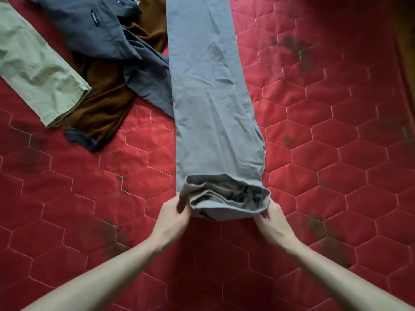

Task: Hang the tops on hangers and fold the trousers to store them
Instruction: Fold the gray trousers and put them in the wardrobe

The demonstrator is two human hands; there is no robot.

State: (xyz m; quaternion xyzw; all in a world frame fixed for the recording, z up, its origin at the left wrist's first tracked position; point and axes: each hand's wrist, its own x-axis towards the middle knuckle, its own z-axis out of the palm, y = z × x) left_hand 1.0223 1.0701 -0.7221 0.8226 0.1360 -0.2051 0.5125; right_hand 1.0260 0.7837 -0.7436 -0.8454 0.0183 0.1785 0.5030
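Observation:
Grey trousers (208, 90) lie lengthwise down the middle of the red quilted bed (325, 164), legs stacked one on the other, hems toward me. My left hand (174, 215) pinches the left corner of the hems. At the right corner my right hand (272, 217) grips the same hems. The leg openings gape slightly between my hands. The waist end runs out of view at the top.
A pile of clothes lies at the upper left: a light green trouser leg (38, 68), a dark grey shirt (96, 30) and a brown garment (105, 104) with a navy edge. A dark wooden edge (407, 52) borders the bed at the right.

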